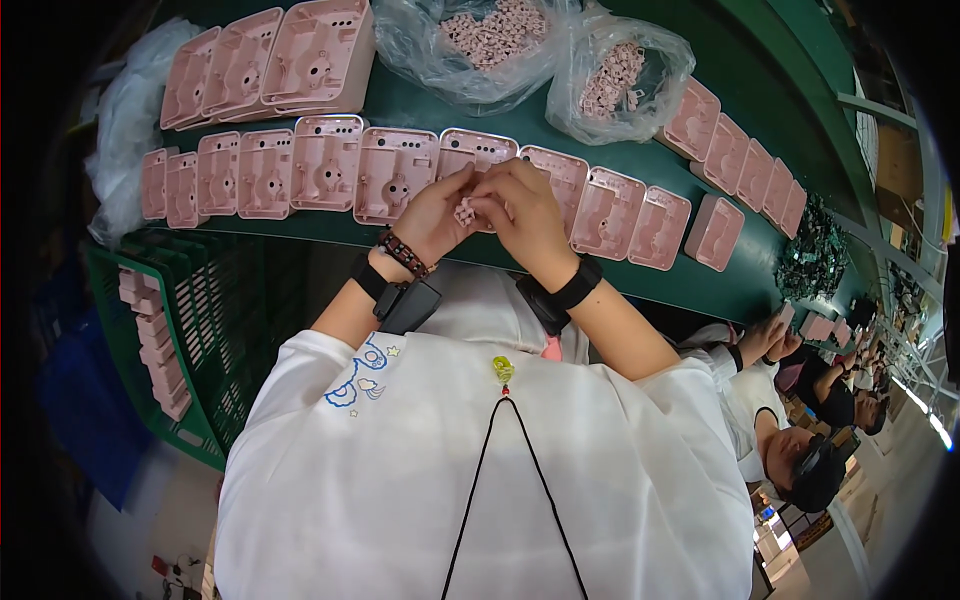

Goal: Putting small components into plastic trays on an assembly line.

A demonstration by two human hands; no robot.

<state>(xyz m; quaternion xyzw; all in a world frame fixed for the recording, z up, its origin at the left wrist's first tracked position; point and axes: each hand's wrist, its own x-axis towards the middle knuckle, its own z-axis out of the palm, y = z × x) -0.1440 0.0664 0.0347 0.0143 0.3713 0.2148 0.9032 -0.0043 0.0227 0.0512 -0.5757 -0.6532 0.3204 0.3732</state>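
My left hand [437, 218] is curled around a small cluster of pink plastic parts [464, 211], which show between its palm and fingers. Close against it, my right hand [527, 215] has its fingers bent and pressed together at the cluster; whatever they pinch is hidden. Both hands hover over the near edge of the green table, in front of a pink plastic housing [478, 142] that they partly cover. Beside them in the same row stand another open pink housing [395, 178] on the left and one [557, 175] on the right.
Clear bags of small pink parts [497, 35] [612, 80] lie behind the row. Stacked housings [318, 60] stand far left, more [745, 160] at right. A green crate [190, 330] is at lower left. Beyond a dark glossy heap [812, 255], other people [790, 430] work.
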